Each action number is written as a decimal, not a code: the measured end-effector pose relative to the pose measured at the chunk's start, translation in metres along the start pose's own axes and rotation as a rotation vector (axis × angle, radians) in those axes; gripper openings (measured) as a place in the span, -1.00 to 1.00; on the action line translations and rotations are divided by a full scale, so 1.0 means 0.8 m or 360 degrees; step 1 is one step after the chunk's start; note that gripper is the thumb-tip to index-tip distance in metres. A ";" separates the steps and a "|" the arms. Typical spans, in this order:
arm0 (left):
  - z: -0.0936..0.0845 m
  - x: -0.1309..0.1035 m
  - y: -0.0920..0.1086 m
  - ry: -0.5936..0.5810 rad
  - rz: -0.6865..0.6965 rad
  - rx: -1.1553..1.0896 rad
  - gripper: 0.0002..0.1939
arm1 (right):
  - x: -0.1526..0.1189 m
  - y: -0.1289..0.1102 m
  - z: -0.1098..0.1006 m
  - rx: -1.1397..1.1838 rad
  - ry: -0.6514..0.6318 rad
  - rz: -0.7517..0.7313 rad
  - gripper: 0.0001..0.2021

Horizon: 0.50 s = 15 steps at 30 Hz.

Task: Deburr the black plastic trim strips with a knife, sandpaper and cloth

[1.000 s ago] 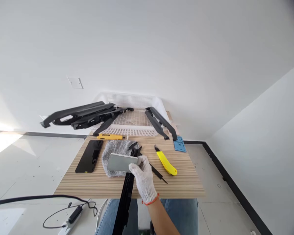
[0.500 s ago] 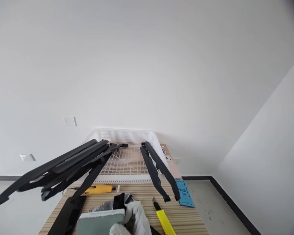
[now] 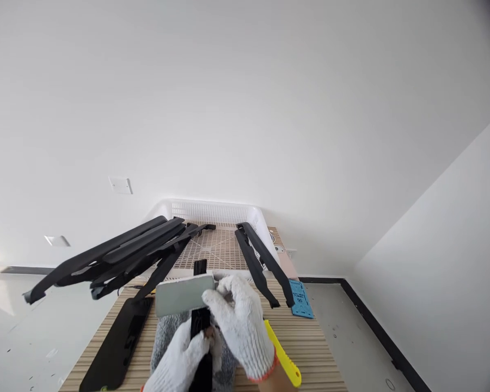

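My left hand [image 3: 183, 356], in a white knitted glove, is wrapped round a long black plastic part [image 3: 201, 321] near the table's front. My right hand [image 3: 240, 324], gloved in white with an orange cuff, pinches the right end of a grey-green block [image 3: 183, 294]. The block lies crosswise over the black part, hiding a stretch of it; the part's far end sticks out beyond. Beneath both hands is a grey cloth [image 3: 167, 329]. A yellow-handled knife [image 3: 283, 356] lies just right of my right hand, its blade hidden.
Behind the hands, a white plastic basket [image 3: 263, 234] stands against the wall. Several black strips [image 3: 118, 253] rest on its left side, others [image 3: 261, 261] on its right. A black flat panel [image 3: 116, 345] and a blue card [image 3: 301, 299] lie on the wooden table [image 3: 310, 348].
Both gloved hands have risen further into view with the block and the black part. The block now lies farther forward, across the part. The view has tipped down and shifted slightly.
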<state>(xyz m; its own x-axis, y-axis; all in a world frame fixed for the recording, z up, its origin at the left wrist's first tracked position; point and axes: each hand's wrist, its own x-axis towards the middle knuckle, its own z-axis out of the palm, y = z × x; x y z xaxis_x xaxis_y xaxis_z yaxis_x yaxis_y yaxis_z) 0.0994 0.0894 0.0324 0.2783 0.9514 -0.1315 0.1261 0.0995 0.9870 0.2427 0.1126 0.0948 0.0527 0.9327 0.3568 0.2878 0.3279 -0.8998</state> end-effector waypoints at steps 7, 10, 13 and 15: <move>-0.016 0.024 0.040 -0.0211 0.0282 0.0222 -0.61 | 0.028 -0.005 -0.005 -0.0265 0.0081 -0.0662 -0.60; -0.030 0.033 0.079 -0.0052 0.0431 0.0301 -0.72 | 0.045 -0.025 0.001 -0.0467 0.0123 -0.0822 -0.60; -0.038 0.042 0.128 0.0070 0.0553 0.0350 -0.75 | 0.062 -0.048 0.005 -0.0500 0.0259 -0.0768 -0.58; -0.039 0.047 0.156 0.0081 0.0549 0.0430 -0.76 | 0.070 -0.059 0.004 -0.0443 0.0387 -0.0725 -0.51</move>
<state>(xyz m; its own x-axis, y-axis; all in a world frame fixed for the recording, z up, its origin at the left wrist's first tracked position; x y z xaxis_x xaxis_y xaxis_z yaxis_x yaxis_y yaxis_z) 0.0958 0.1465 0.1535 0.3014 0.9294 0.2131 0.2804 -0.3000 0.9118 0.2289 0.1503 0.1564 0.0731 0.6351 0.7690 0.5713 0.6053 -0.5542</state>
